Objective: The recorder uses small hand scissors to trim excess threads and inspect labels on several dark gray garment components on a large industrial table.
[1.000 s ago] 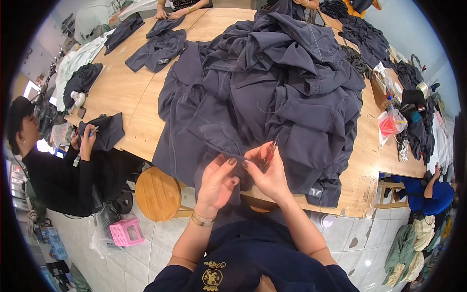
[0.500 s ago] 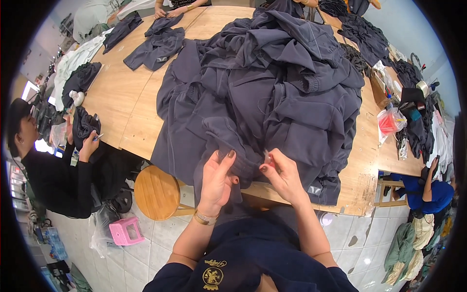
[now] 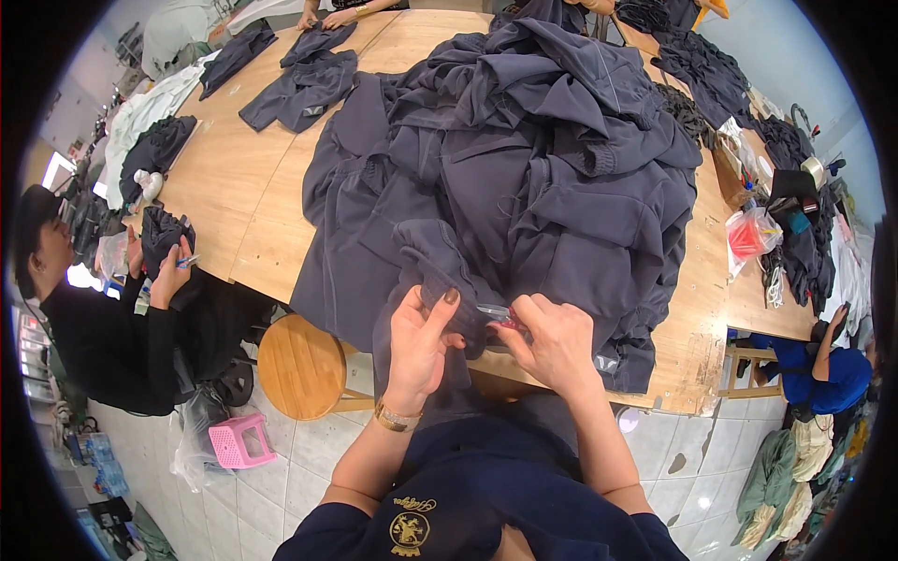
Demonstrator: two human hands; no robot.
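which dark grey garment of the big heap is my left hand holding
The dark grey cloth garment pinched in your bare left hand, beside the small metallic tool in your bare right hand; the other heaped dark grey garments lie beyond or beside it.

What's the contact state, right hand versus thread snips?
Touching. Head view shows thumb and fingers of the right hand closed around the handle end of the thread snips, blades projecting left.

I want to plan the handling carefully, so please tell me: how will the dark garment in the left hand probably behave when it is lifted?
Probably floppy: the dark garment bends in soft folds at the left hand. It may drag on the heaped garments, since it lies against them. It looks unlikely to roll, being loose and creased.
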